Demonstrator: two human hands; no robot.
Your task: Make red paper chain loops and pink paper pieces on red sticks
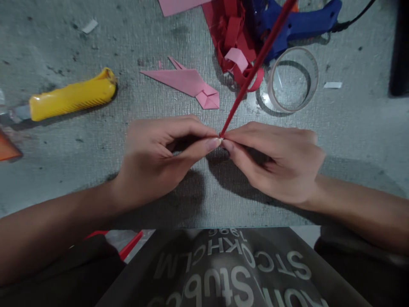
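My left hand [159, 155] and my right hand [275, 160] meet fingertip to fingertip over the grey table [64, 162]. Both pinch the near end of a thin red paper stick [255, 68], which slants up and away to the right past the top edge. Each hand's thumb and forefinger are pressed together on that end. Just beyond the hands lies a folded pink paper shape [191, 83].
A yellow utility knife [72, 97] lies at the left. At the back are a heap of red paper strips [234, 36], a blue glue gun [300, 21] with its cord, and a roll of clear tape [292, 79]. An orange piece [8, 149] shows at the left edge.
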